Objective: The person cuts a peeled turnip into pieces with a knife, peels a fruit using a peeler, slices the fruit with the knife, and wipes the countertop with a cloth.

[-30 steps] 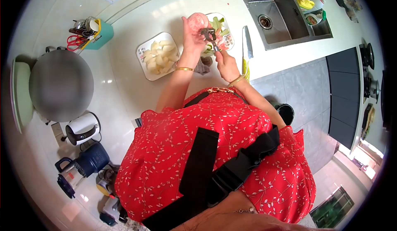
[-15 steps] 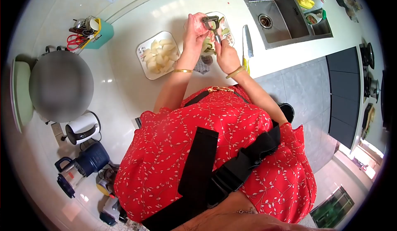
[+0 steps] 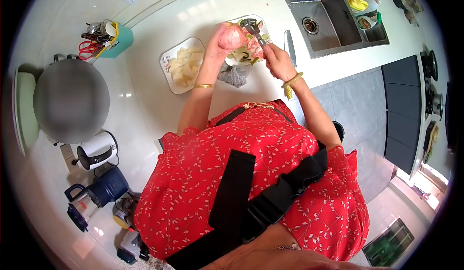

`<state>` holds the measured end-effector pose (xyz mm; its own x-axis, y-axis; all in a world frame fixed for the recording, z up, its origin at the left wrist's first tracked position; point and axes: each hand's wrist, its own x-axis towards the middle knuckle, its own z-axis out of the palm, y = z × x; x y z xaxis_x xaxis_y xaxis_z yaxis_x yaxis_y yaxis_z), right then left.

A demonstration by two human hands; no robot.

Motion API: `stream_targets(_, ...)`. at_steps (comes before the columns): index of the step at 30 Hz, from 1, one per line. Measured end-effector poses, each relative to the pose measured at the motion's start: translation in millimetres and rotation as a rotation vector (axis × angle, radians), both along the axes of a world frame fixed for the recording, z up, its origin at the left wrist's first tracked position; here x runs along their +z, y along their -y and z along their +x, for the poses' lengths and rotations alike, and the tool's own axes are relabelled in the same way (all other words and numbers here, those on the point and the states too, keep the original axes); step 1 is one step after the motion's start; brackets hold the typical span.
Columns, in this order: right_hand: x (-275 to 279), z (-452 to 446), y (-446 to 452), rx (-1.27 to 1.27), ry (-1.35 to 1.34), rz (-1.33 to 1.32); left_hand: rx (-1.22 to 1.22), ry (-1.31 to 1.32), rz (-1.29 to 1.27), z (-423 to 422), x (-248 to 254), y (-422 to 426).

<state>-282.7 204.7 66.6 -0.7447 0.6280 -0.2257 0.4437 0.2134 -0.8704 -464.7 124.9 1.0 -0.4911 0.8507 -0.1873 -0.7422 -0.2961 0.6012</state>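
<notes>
My left hand (image 3: 217, 43) is closed round a round pink fruit (image 3: 232, 37); its exact kind I cannot make out. My right hand (image 3: 280, 62) grips the handle of a peeler (image 3: 252, 27), its dark head just right of the fruit. Under both lies a plate (image 3: 261, 20) with pink and green peelings (image 3: 254, 47). To the left, a square white plate (image 3: 166, 59) carries pale cut chunks (image 3: 184, 67). A crumpled grey cloth (image 3: 234, 75) lies close to my left wrist. Beside my right hand rests a knife (image 3: 290, 47) with a yellow handle, partly hidden by my wrist.
A steel sink (image 3: 333, 14) is set in the counter at the right, with a yellow item (image 3: 356, 2) at its edge. A teal utensil holder (image 3: 118, 40) with red scissors (image 3: 88, 50), a round grey pan-like disc (image 3: 71, 101), a white kettle (image 3: 99, 149) and a blue appliance (image 3: 107, 185) line the left.
My right hand with the peeler has moved right and slightly down. My left hand has shifted left and down, turning so the pink fruit shows more. The grey cloth is more exposed.
</notes>
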Motion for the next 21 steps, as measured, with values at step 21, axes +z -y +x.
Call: stream_targets(21,-46.4,5.3,44.1,-0.058,-0.086,0.216,0.139,0.110,-0.016,-8.0,18.6,-11.8)
